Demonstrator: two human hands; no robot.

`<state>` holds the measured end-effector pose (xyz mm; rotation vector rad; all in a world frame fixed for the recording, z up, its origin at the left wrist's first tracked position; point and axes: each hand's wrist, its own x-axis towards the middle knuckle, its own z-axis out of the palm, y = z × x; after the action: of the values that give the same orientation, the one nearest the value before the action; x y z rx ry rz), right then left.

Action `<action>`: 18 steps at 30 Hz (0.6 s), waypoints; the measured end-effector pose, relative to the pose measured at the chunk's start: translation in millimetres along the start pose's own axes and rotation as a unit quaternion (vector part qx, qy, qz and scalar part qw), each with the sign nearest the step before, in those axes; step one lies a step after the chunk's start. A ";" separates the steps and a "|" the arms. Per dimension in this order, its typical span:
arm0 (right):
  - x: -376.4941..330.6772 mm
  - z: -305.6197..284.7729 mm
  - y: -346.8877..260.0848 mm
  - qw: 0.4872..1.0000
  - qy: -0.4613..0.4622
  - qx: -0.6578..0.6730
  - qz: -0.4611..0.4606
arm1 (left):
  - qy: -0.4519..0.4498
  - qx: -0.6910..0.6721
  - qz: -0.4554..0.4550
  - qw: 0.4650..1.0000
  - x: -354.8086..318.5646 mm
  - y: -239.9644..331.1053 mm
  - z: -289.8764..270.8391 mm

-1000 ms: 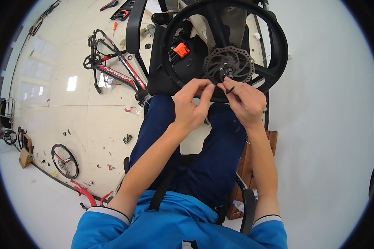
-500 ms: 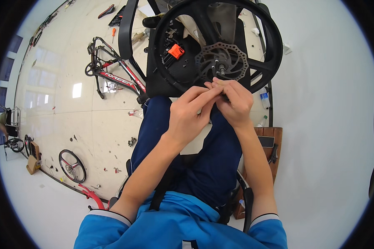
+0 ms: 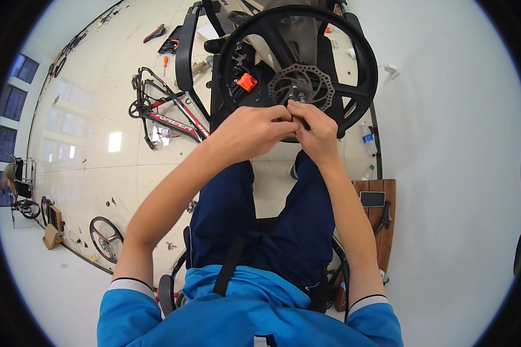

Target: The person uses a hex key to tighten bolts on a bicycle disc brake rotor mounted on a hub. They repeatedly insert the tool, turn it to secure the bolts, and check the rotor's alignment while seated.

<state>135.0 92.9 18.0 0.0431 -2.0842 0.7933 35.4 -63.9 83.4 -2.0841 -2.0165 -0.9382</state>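
My left hand point(image 3: 255, 132) and my right hand point(image 3: 316, 128) meet in front of a silver brake disc point(image 3: 325, 81). Both have their fingers pinched together around something small and dark, mostly covered by the fingers, so its kind is unclear. The disc is mounted on the hub of a black spoked bicycle wheel point(image 3: 362, 92), which lies flat over a black chair seat point(image 3: 219, 95) with the axle pointing up. Beneath the wheel's left part, an orange tool holder point(image 3: 247, 81) with dark rods beside it rests on the seat among small metal parts.
A red and black bicycle frame point(image 3: 171, 121) lies on the floor to the left, near a screwdriver point(image 3: 165, 61) and a saddle point(image 3: 154, 33). At right stands a wooden crate point(image 3: 388, 231) bearing a phone point(image 3: 372, 199); bottles point(image 3: 368, 139) are beyond it. Another wheel point(image 3: 105, 238) is at lower left.
My left elbow has swung outward and my left hand has turned more sideways. Both hands remain pinched together near the disc. The view has shifted slightly.
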 end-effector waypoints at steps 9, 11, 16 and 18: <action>-2.3 12.5 -3.6 0.997 0.071 -0.020 0.011 | 0.273 -0.199 -0.249 0.908 -15.1 25.8 43.0; -3.1 14.6 -5.5 0.997 0.077 -0.028 0.013 | 0.271 -0.188 -0.261 0.907 -15.1 25.6 44.2; -1.7 17.7 -8.9 0.995 0.086 -0.044 0.031 | 0.269 -0.043 -0.172 0.947 -7.3 26.4 42.6; -1.9 18.6 -5.4 0.995 0.083 -0.046 0.028 | 0.261 -0.033 -0.170 0.950 -6.2 25.2 41.3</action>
<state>124.3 77.9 11.8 -0.1280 -1.9677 0.7081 74.0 -53.0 55.7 -1.3214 -2.0812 -1.4435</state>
